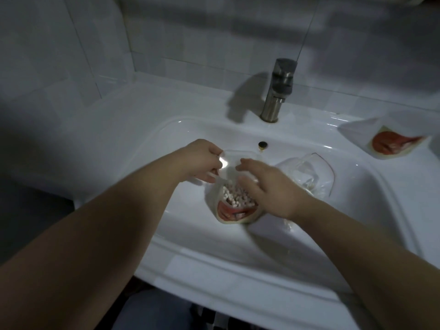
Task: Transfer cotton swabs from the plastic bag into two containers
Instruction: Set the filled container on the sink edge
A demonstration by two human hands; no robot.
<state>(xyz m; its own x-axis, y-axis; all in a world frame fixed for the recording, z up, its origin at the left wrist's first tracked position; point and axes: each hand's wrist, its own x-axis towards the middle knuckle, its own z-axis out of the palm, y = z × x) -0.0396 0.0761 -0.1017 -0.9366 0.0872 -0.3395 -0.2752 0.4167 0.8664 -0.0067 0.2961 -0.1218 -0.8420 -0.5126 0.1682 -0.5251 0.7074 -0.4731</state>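
A clear plastic bag (232, 211) with a red and cream label sits over the white sink basin (202, 236), packed with cotton swabs (234, 195) whose white tips face up. My left hand (202, 160) pinches the bag's upper left edge. My right hand (266, 186) rests on the bag's right side, with its fingers curled over the opening. To the right in the basin lies a clear container (309, 172) with crumpled clear plastic in it.
A steel faucet (277, 91) stands behind the basin, with the overflow hole (262, 145) below it. A second labelled bag (390, 139) lies on the sink ledge at the right. Tiled walls close in the back and left.
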